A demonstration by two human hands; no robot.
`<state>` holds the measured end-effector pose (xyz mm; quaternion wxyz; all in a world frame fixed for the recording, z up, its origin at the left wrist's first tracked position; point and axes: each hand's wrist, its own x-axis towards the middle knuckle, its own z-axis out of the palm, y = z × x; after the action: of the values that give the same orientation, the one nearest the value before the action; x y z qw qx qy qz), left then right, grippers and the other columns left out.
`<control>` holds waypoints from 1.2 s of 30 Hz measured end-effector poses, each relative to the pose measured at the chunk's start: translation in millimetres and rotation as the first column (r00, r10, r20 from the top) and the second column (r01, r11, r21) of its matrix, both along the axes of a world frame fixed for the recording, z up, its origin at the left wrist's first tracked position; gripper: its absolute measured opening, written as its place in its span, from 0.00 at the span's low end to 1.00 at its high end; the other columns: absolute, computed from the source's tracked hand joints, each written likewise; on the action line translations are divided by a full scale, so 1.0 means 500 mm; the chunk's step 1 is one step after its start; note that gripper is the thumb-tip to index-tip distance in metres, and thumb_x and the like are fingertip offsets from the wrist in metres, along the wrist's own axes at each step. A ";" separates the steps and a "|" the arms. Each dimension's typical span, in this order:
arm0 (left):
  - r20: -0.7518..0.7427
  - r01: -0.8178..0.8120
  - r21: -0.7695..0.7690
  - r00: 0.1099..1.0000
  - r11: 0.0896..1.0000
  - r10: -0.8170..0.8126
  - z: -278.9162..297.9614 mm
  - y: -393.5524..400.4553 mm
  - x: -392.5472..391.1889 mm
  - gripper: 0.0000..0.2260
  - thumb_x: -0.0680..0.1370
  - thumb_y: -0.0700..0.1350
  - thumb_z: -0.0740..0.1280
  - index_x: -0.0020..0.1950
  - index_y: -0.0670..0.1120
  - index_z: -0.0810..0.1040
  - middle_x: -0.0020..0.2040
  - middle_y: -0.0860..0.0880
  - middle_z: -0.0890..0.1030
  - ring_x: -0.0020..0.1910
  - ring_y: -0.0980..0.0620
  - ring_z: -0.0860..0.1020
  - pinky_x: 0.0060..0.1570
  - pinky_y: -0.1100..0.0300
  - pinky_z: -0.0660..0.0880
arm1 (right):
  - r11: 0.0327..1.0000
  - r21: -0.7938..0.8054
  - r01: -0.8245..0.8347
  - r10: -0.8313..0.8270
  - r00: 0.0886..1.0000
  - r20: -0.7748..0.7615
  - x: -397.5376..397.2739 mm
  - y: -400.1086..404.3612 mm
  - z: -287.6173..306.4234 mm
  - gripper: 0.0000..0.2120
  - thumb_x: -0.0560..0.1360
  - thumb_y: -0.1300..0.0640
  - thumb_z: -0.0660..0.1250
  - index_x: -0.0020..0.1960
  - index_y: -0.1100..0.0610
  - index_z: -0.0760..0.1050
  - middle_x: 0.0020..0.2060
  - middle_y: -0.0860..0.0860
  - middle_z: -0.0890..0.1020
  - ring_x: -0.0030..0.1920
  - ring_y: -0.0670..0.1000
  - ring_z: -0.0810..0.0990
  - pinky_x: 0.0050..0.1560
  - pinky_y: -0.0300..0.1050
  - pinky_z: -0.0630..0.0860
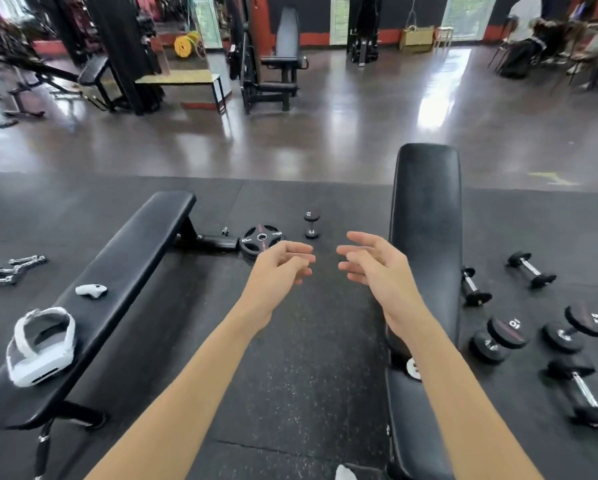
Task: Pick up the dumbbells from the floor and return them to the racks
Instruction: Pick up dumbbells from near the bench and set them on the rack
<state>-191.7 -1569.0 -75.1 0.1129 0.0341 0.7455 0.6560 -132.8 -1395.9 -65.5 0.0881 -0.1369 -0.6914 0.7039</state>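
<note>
Between two black benches, the left hand [283, 263] and right hand [370, 263] hang side by side over the dark rubber mat [308, 358], fingers loosely curled and holding nothing. Ahead of them a small dumbbell [311, 224] stands on end on the mat, just beside a black weight plate [261, 239]. Five more dumbbells lie right of the right bench [425, 216] (two slim chrome-handled ones [531, 269] farther off, three heavier ones [500, 338] nearer). On the left bench [124, 271] rest a white headset [41, 344] and a white controller [91, 290].
</note>
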 end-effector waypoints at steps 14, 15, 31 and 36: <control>0.092 -0.028 -0.069 0.995 0.997 0.034 -0.124 0.155 -0.781 0.11 0.82 0.36 0.64 0.54 0.50 0.82 0.51 0.52 0.87 0.46 0.54 0.83 0.52 0.59 0.79 | 0.996 0.051 -0.069 0.060 0.984 0.169 -0.788 0.191 -0.123 0.13 0.83 0.64 0.64 0.63 0.51 0.80 0.52 0.47 0.88 0.54 0.53 0.87 0.58 0.47 0.82; 0.105 -0.014 -0.070 0.994 0.997 0.022 -0.139 0.167 -0.843 0.11 0.82 0.37 0.64 0.54 0.50 0.82 0.51 0.52 0.87 0.46 0.55 0.83 0.52 0.59 0.79 | 0.997 0.054 -0.047 0.036 0.982 0.185 -0.843 0.206 -0.137 0.13 0.83 0.64 0.64 0.64 0.52 0.80 0.52 0.47 0.88 0.53 0.53 0.87 0.59 0.49 0.82; 0.338 0.043 -0.180 0.941 0.983 0.020 -0.384 0.385 -1.696 0.08 0.83 0.40 0.66 0.51 0.52 0.82 0.51 0.51 0.87 0.44 0.55 0.82 0.50 0.60 0.77 | 0.998 -0.063 0.017 0.011 0.908 0.420 -1.711 0.402 -0.369 0.09 0.82 0.61 0.67 0.57 0.49 0.80 0.52 0.50 0.88 0.52 0.53 0.86 0.59 0.51 0.81; 0.347 0.040 -0.258 0.936 0.965 0.054 -0.520 0.458 -1.965 0.08 0.82 0.43 0.68 0.50 0.56 0.82 0.50 0.52 0.87 0.48 0.55 0.84 0.58 0.52 0.78 | 0.995 -0.104 0.001 0.048 0.882 0.469 -1.998 0.466 -0.501 0.09 0.81 0.61 0.68 0.56 0.49 0.80 0.53 0.52 0.87 0.50 0.51 0.85 0.59 0.51 0.80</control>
<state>-1174.3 -1340.1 -335.1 0.2454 -0.1015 0.7932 0.5481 -1131.6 -1162.8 -316.0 -0.0980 -0.2996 -0.6571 0.6847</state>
